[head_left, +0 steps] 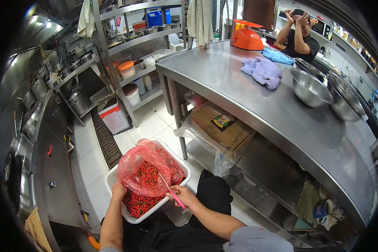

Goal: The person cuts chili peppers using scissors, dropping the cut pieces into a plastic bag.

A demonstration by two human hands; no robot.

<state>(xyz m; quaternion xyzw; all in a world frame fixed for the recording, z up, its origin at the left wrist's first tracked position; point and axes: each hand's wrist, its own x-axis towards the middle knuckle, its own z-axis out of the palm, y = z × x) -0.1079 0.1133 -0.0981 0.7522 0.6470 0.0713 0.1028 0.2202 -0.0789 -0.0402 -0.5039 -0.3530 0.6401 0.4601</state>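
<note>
A white plastic tub (187, 173) at the lower centre holds many small red chillies (143, 204), some with green stems. Over them lies a translucent red plastic bag (130, 161), its mouth open, with more chillies inside. At the tub's left rim, my left hand (119, 191) is closed on the bag's lower left edge. My right hand (181, 196) grips the pink handle of a knife (177, 199) at the tub's right side. The thin blade points up and left, over the bag's opening.
A steel table (222, 75) on the right bears steel bowls (311, 87), a purple cloth (262, 71), a blue cloth (277, 56) and an orange scale (247, 38). A person (300, 38) stands behind it. Shelves (143, 73) stand ahead; a steel counter (46, 168) runs along the left.
</note>
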